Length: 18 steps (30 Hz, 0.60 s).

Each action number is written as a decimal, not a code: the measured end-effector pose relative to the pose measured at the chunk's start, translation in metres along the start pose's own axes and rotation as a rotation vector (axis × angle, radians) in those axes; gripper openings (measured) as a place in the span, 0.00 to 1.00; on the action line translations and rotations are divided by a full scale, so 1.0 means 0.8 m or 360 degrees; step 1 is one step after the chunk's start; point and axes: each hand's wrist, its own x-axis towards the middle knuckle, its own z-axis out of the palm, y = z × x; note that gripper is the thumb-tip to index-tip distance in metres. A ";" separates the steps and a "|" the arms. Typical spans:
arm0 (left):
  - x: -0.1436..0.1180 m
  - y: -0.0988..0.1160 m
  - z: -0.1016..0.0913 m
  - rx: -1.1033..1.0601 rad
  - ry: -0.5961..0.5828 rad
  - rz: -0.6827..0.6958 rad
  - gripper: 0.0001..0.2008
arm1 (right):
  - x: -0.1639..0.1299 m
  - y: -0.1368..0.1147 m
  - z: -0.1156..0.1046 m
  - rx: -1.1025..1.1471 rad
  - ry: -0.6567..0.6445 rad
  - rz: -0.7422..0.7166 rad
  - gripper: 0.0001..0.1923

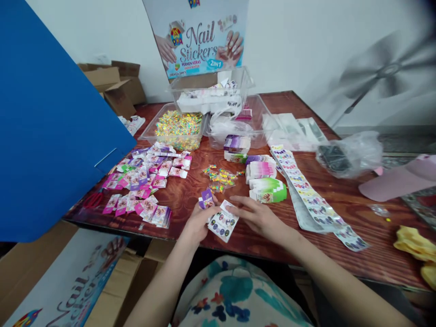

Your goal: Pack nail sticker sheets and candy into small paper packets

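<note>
My left hand (198,223) holds a small purple and white packet (206,199) and the left edge of a nail sticker sheet (223,221) near the table's front edge. My right hand (256,214) grips the same sheet at its upper right corner. The sheet shows rows of dark oval stickers. A little pile of colourful candies in clear wrap (220,176) lies just beyond my hands.
Many pink and purple packets (143,181) are spread on the left. Stacks of folded packets (265,179), a long sticker strip (306,190), clear tubs (180,129), a blue panel (51,122), a plastic bag (347,154) and cardboard boxes (116,86) surround the wooden table (354,200).
</note>
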 end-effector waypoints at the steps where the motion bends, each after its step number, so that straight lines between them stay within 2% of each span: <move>1: -0.003 -0.001 -0.001 0.0023 -0.0032 -0.0009 0.20 | -0.001 0.002 0.004 -0.0022 0.0082 0.0013 0.23; 3: -0.009 -0.005 -0.003 0.0095 -0.0065 0.0042 0.21 | 0.000 0.002 0.011 0.0052 0.0232 0.0065 0.22; 5: -0.013 -0.009 -0.002 0.0172 -0.0031 0.0149 0.21 | 0.003 -0.002 0.012 0.0296 0.0270 0.0166 0.21; 8: -0.014 -0.010 -0.002 0.0212 0.0044 0.0265 0.21 | 0.007 -0.015 0.008 0.0742 0.0099 0.0337 0.19; 10: -0.012 -0.008 -0.003 0.0225 0.0065 0.0290 0.21 | 0.007 -0.023 0.007 0.0886 -0.0019 0.0377 0.21; 12: -0.009 -0.008 -0.004 0.0254 0.0079 0.0307 0.20 | 0.006 -0.029 0.009 0.0902 -0.0018 0.0351 0.24; 16: -0.005 -0.008 -0.008 0.0287 0.0049 0.0225 0.17 | 0.004 -0.032 0.016 0.0750 0.0154 0.0218 0.19; 18: -0.004 -0.007 -0.011 0.0318 0.0096 0.0213 0.15 | 0.004 -0.030 0.017 0.0636 0.0084 0.0128 0.20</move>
